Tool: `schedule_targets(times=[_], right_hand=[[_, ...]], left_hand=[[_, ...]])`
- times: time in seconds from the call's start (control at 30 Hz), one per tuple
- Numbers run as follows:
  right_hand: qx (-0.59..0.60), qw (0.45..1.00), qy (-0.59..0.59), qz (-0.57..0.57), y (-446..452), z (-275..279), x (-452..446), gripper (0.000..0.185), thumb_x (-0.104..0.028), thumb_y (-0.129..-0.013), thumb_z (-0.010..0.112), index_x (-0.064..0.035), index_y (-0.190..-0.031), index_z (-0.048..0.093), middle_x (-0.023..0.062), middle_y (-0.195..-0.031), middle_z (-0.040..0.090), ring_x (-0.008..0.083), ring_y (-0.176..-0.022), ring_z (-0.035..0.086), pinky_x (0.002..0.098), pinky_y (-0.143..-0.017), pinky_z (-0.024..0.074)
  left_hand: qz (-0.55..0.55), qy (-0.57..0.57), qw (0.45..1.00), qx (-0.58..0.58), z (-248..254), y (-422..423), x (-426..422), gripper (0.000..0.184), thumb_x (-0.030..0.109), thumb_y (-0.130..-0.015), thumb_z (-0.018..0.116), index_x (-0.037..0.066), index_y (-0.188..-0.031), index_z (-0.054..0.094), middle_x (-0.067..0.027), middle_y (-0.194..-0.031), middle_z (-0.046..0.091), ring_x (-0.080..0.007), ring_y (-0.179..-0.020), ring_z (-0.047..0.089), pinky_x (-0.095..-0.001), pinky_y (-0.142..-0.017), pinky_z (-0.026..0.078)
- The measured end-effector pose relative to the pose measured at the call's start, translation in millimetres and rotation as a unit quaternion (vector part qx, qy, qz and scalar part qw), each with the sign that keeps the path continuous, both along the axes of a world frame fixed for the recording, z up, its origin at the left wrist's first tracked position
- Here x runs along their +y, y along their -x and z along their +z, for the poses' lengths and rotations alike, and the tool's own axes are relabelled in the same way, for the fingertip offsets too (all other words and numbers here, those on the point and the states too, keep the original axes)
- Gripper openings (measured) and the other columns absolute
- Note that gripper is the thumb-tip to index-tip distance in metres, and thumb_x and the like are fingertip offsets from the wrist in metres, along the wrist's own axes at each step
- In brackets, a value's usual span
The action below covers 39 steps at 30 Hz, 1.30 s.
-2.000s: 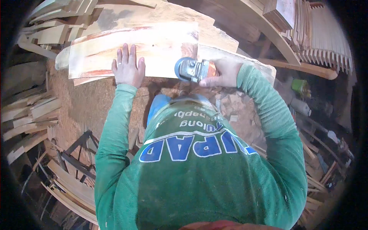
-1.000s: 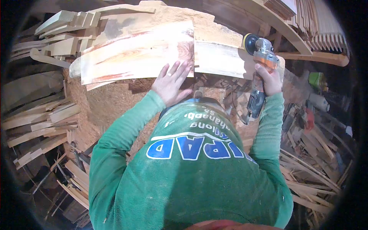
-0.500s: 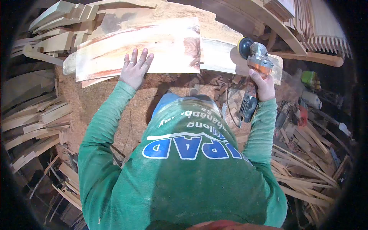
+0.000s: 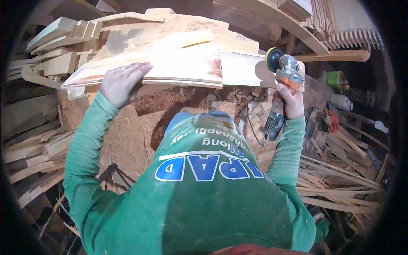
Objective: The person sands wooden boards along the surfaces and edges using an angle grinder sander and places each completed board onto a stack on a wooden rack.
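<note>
My left hand (image 4: 123,83) is closed on the near edge of a wide, pale wooden board (image 4: 178,59) with reddish-brown streaks. Its fingers lie together over the top face, while the thumb is hidden. The board's near edge shows as thin layers and looks tilted up. In my right hand (image 4: 292,102) is an angle grinder (image 4: 290,72) with an orange and grey head, gripped by its body. Its round, yellow-rimmed backing pad (image 4: 274,59) faces left, near the right end of a greyish plank (image 4: 246,70).
A rough wooden slab (image 4: 187,21) lies behind the board. Cut wood pieces (image 4: 63,38) are piled at left, with more strips (image 4: 335,191) at lower right. A power cord (image 4: 251,123) hangs beside the grinder. Sawdust covers the floor (image 4: 123,140).
My left hand has shifted left and toward me, from lying flat with spread fingers to gripping the board's near edge. The board's angle has changed. The grinder stays nearly in place.
</note>
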State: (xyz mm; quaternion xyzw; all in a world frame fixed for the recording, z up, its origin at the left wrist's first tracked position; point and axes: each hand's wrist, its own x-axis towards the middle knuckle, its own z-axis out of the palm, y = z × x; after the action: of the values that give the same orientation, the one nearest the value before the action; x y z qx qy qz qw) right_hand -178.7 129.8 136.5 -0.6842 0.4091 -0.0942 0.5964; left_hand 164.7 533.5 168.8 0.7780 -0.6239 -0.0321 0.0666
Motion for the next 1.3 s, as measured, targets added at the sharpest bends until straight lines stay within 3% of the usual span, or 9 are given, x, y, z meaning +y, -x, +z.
schedule_targets(times=[0.13, 0.17, 0.27, 0.5, 0.8, 0.87, 1.03, 1.13, 1.3], right_hand=[[-0.015, 1.0, 0.013, -0.011, -2, 3, 11, 0.041, -0.029, -0.095, 0.071, 0.0004, -0.124, 0.067, 0.005, -0.087, 0.069, 0.0134, -0.075, 0.064, 0.0294, -0.07, 0.0515], [-0.018, 1.0, 0.011, -0.016, -1, 2, 12, 0.041, -0.029, -0.095, 0.071, 0.0004, -0.124, 0.067, 0.0051, -0.087, 0.069, 0.0133, -0.075, 0.064, 0.0294, -0.07, 0.0516], [-0.029, 0.999, -0.003, -0.023, -1, -1, 10, 0.041, -0.025, -0.094, 0.073, 0.0007, -0.126, 0.066, 0.0054, -0.094, 0.07, 0.0129, -0.079, 0.065, 0.0299, -0.073, 0.0528], [0.005, 0.998, 0.051, 0.042, 7, 10, 8, 0.036, -0.021, -0.094, 0.074, -0.001, -0.123, 0.066, 0.0021, -0.097, 0.07, 0.0098, -0.084, 0.064, 0.0297, -0.078, 0.0545], [0.019, 0.969, -0.051, 0.242, -24, 6, 24, 0.072, -0.036, -0.081, 0.09, 0.0022, -0.134, 0.059, 0.0066, -0.118, 0.07, 0.0134, -0.108, 0.064, 0.0332, -0.099, 0.0515], [0.009, 0.963, -0.113, 0.246, -44, -4, 38, 0.076, -0.036, -0.08, 0.091, 0.0027, -0.136, 0.059, 0.0076, -0.119, 0.07, 0.0148, -0.11, 0.064, 0.0341, -0.101, 0.0512], [0.134, 0.894, 0.054, 0.424, -96, 19, 37, 0.078, -0.055, -0.082, 0.083, 0.0, -0.133, 0.062, 0.0187, -0.113, 0.073, 0.0306, -0.111, 0.07, 0.0417, -0.099, 0.0538], [0.142, 0.861, 0.106, 0.477, -115, 15, 32, 0.062, -0.044, -0.089, 0.081, 0.0016, -0.127, 0.064, 0.012, -0.101, 0.074, 0.0225, -0.095, 0.071, 0.0374, -0.091, 0.0557], [0.217, 0.817, 0.185, 0.501, -168, 34, 14, 0.062, -0.052, -0.09, 0.076, -0.003, -0.127, 0.067, 0.012, -0.105, 0.075, 0.0241, -0.1, 0.07, 0.0394, -0.093, 0.054]], left_hand=[[-0.007, -0.165, 0.985, 0.041, 46, 0, -53, 0.033, 0.041, -0.098, 0.064, 0.014, -0.118, 0.065, -0.011, -0.105, 0.075, -0.0328, -0.09, 0.073, -0.0453, -0.076, 0.057], [-0.018, -0.159, 0.987, 0.006, 39, -9, -63, 0.043, 0.055, -0.101, 0.055, 0.014, -0.11, 0.064, -0.0115, -0.097, 0.074, -0.0348, -0.086, 0.071, -0.0473, -0.074, 0.055], [0.114, -0.071, 0.986, -0.096, 11, -43, -90, 0.041, 0.053, -0.1, 0.058, 0.013, -0.109, 0.065, -0.0122, -0.098, 0.074, -0.0346, -0.09, 0.073, -0.0477, -0.077, 0.057], [0.218, -0.209, 0.949, 0.091, -56, -91, -168, 0.091, 0.082, -0.096, 0.037, 0.002, -0.113, 0.075, -0.0263, -0.107, 0.074, -0.0429, -0.106, 0.07, -0.0501, -0.096, 0.053], [0.265, -0.031, 0.963, 0.021, -112, -33, -110, 0.05, 0.057, -0.094, 0.063, 0.029, -0.135, 0.064, -0.0079, -0.135, 0.061, -0.0315, -0.127, 0.059, -0.0511, -0.112, 0.038], [0.301, -0.002, 0.953, 0.034, -124, -22, -92, 0.05, 0.051, -0.096, 0.062, 0.024, -0.138, 0.062, -0.0097, -0.137, 0.059, -0.0332, -0.129, 0.058, -0.0516, -0.111, 0.037], [0.36, 0.055, 0.931, 0.017, -138, -14, -79, 0.047, 0.048, -0.097, 0.062, 0.022, -0.136, 0.064, -0.0099, -0.132, 0.063, -0.0314, -0.128, 0.058, -0.0511, -0.112, 0.035], [0.372, 0.074, 0.925, 0.013, -140, -13, -81, 0.046, 0.047, -0.096, 0.062, 0.021, -0.134, 0.065, -0.0097, -0.13, 0.065, -0.0309, -0.128, 0.058, -0.0515, -0.112, 0.035], [0.382, 0.068, 0.922, -0.003, -139, -15, -84, 0.046, 0.049, -0.096, 0.062, 0.02, -0.132, 0.066, -0.0086, -0.13, 0.065, -0.0293, -0.127, 0.058, -0.0521, -0.112, 0.035]])
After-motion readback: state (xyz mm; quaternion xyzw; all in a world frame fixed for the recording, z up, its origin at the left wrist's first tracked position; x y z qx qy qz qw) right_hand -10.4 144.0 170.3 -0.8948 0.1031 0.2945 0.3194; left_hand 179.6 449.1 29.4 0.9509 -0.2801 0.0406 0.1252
